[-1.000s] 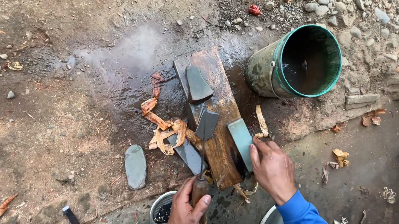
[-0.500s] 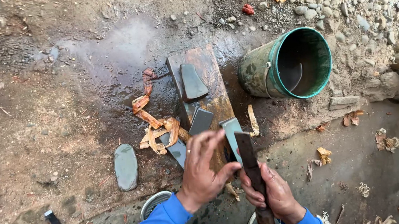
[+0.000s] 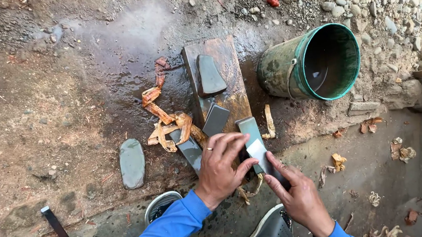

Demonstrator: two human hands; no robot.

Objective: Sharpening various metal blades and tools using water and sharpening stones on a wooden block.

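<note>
A flat metal blade (image 3: 259, 151) lies on a grey-green sharpening stone (image 3: 247, 126) at the near end of a wet wooden board (image 3: 219, 52). My right hand (image 3: 300, 197) grips the blade's near end. My left hand (image 3: 220, 165), with a ring on one finger, lies over the board with its fingers spread, the fingertips pressing on the blade. On the board are also a dark rounded stone (image 3: 209, 74) and a dark grey block (image 3: 216, 118). Another grey block (image 3: 189, 150) lies at the board's left edge, partly under my left hand.
A green bucket (image 3: 315, 63) holding some water lies on its side right of the board. Orange bark strips (image 3: 164, 117) and a flat oval stone (image 3: 132, 163) lie to the left. A dark bar (image 3: 56, 228) sits at bottom left. Gravel covers the top right.
My right hand lifted the long blade, then laid it flat on the grey-green stone. My left hand moved from the lower left onto the blade. The camera view shifted slightly.
</note>
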